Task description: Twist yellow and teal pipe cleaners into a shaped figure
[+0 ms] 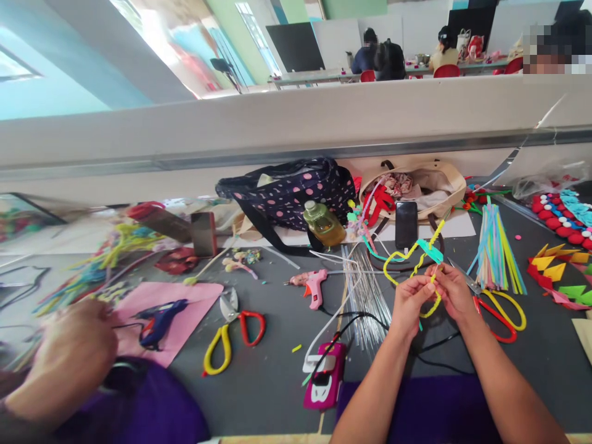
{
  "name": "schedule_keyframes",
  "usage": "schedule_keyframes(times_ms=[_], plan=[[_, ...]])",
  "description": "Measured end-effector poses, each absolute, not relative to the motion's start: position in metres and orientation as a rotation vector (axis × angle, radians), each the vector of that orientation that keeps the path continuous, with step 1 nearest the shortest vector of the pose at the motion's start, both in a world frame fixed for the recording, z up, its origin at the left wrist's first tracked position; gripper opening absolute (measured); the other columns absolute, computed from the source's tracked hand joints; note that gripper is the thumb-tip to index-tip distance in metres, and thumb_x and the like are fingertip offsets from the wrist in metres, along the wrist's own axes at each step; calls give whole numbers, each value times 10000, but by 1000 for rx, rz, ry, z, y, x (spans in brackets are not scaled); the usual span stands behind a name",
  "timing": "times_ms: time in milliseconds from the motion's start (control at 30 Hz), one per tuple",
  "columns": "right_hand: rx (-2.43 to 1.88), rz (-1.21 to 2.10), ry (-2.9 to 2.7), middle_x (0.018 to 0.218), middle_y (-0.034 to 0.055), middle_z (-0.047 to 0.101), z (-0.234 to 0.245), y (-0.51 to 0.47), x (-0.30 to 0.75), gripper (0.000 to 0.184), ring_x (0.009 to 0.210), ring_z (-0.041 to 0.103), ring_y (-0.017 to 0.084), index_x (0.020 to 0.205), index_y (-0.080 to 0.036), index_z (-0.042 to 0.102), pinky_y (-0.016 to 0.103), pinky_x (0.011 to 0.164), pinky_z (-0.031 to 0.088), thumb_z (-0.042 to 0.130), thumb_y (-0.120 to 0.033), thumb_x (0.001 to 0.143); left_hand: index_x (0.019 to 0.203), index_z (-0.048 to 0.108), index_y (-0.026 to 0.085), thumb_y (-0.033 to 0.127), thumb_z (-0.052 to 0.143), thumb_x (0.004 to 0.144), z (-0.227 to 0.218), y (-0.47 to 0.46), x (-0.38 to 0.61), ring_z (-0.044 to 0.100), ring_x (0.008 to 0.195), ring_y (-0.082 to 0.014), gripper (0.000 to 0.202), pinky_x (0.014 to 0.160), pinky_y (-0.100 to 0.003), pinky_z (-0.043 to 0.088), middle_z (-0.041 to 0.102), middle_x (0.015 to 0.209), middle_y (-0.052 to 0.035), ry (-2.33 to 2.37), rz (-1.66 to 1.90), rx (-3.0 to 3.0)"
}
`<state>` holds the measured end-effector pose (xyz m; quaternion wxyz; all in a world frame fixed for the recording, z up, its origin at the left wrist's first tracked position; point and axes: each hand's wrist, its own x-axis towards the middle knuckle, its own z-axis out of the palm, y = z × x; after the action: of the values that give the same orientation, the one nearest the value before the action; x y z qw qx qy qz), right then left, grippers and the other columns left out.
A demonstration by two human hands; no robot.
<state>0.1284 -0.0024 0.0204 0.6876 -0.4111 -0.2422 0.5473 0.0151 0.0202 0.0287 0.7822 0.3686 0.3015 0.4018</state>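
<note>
Both hands meet over the right part of the dark table. My left hand [412, 301] is closed, pinching a yellow pipe cleaner [393, 256] that is bent into loops and twisted along part of its length. Close beside it, my right hand [456, 291] also has its fingers closed on the yellow pipe cleaner. A turquoise-green fuzzy piece [430, 251] sits on top of the yellow strands, just above my fingertips. Exactly where the strands join is hidden behind my fingers. Scissors with red and yellow handles [502, 317] lie just right of my right hand.
A bundle of pipe cleaners [497, 250] stands behind the scissors. Metal wires [365, 302], a pink glue gun [315, 288] and a magenta power strip [326, 379] lie to the left. A co-worker's blurred hand [78, 348] is at far left, near a blue glue gun [160, 324].
</note>
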Motion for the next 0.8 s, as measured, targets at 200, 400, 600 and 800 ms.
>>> schedule_keyframes(times_ms=[200,400,600,800], plan=[[-1026,1120,-614,833,31,664,18,1,127,224,703,590,141,801,-210,644,250,598,477,750,-395,734,753,710,117,339,786,692,28,23,16,619,601,-122,242,639,-241,490,710,688,-50,729,941,887],[-1339,527,-821,928,40,634,11,0,122,263,825,590,181,974,-216,603,332,745,485,702,-363,780,727,705,130,309,735,730,21,25,17,572,566,-99,181,568,-202,435,701,664,-32,909,1111,1016],[-1435,111,-1122,874,39,615,16,-7,118,90,870,575,201,865,-221,652,370,808,460,614,-301,877,753,719,145,298,708,757,13,24,17,622,627,-134,154,614,-231,478,718,711,-39,992,1250,1193],[-1407,163,-1187,855,40,640,18,-7,116,110,851,588,197,885,-224,692,359,781,469,601,-284,895,800,738,163,307,680,799,11,25,17,641,658,-142,155,637,-236,493,730,748,-39,1008,1273,1334]])
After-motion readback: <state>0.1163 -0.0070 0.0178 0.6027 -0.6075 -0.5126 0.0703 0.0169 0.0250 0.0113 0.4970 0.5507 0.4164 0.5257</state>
